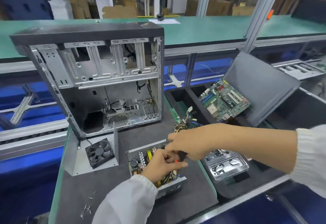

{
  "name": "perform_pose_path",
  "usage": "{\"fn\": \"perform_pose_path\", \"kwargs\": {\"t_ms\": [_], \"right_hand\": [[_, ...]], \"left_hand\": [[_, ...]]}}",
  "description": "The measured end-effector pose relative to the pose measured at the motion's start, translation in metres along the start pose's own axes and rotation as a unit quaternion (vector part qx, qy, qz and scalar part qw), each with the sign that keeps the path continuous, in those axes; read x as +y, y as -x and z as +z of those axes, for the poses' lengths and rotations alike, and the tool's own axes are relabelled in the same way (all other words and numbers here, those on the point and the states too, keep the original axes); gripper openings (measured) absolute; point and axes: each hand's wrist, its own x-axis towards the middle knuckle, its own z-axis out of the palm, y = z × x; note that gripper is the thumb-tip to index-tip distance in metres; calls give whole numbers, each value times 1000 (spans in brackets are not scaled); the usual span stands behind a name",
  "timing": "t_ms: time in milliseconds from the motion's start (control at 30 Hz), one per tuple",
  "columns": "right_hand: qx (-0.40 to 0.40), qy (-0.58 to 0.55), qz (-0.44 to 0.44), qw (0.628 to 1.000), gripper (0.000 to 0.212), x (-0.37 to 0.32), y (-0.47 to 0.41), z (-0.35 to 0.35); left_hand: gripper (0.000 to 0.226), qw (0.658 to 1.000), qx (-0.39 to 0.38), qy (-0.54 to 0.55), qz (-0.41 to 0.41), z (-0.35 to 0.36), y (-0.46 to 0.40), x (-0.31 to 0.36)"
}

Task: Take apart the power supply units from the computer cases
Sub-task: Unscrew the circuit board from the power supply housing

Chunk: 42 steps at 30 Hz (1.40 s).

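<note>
Two hands met over the opened power supply unit on the dark worktop, in front of the gutted computer case. My left hand and right hand both curled onto a black-and-orange tool. I judged it best to steady the unit and seat the tip squarely before turning.

Two bare hands, left grip and right grip. Both arms in white long sleeves: left sleeve smooth with ribbed cuff, right sleeve ribbed knit.
</note>
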Motion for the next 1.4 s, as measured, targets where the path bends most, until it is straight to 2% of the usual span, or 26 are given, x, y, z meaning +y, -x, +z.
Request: {"fn": "perform_pose_path", "kwargs": {"t_ms": [67,100,167,233,267,333,400,467,533,600,667,700,733,800,867,900,967,1000,1033,1100,1167,1200,1267,1333,1400], "right_hand": [[-5,-79,17,997,41,4,4,-3],[13,-86,43,995,40,4,7,-5],[59,4,79,995,21,5,8,-3],[38,134,64,988,35,0,2,2],[18,151,48,987,39,-5,0,3],[24,120,63,990,36,-8,1,4],[34,51,86,994,40,-7,5,6],[15,48,86,995,45,-7,8,9],[6,21,85,996,39,-4,11,5],[9,56,90,994,31,-4,12,1],[5,131,79,988,51,-4,7,1],[-2,146,67,987,54,-6,5,2],[3,156,66,986,48,-8,4,4],[36,93,76,992,36,-8,3,9],[52,22,60,997,39,-7,4,12],[48,4,53,997,41,-6,6,13],[65,-61,70,994,40,-5,8,9],[76,-76,104,989,39,-4,9,7],[82,-60,134,986,38,-5,9,6],[53,28,141,988,31,-7,4,7],[24,74,101,992,28,-10,1,8],[21,64,93,993,28,-9,3,9],[24,9,83,996,30,-6,7,10],[29,-36,75,996,38,-4,12,12],[58,-65,105,991,48,-3,11,12]], "left_hand": [[22,1000,2,11,-7,1,0,2],[15,1000,-2,23,-6,2,0,4],[29,999,-1,42,-11,4,0,8],[31,999,-7,44,-4,5,-1,5],[27,1000,-8,27,8,4,0,7],[20,1000,-2,4,13,4,1,9],[47,1000,16,-4,8,4,2,7],[58,1000,16,-17,1,4,1,4],[45,1000,7,-11,3,3,1,3],[12,1000,-5,-16,12,3,2,5],[18,999,6,-32,14,3,2,8],[14,999,11,-35,14,4,2,10],[10,999,18,-34,14,4,3,12],[27,999,25,-21,-8,5,2,12],[55,999,30,-38,-21,5,1,13],[59,999,25,-43,-19,5,1,12],[41,999,7,-43,-13,5,0,14],[29,999,-5,-40,-13,5,1,17],[25,999,-14,-33,-12,5,0,18],[33,1000,-22,-20,-7,4,-1,20],[24,999,-32,-32,-9,5,-3,19],[21,999,-33,-37,-11,5,-4,20],[32,998,-36,-47,-14,5,-4,18],[28,998,-37,-46,-15,5,-4,17],[19,999,-39,-35,-14,5,-5,17]]}}
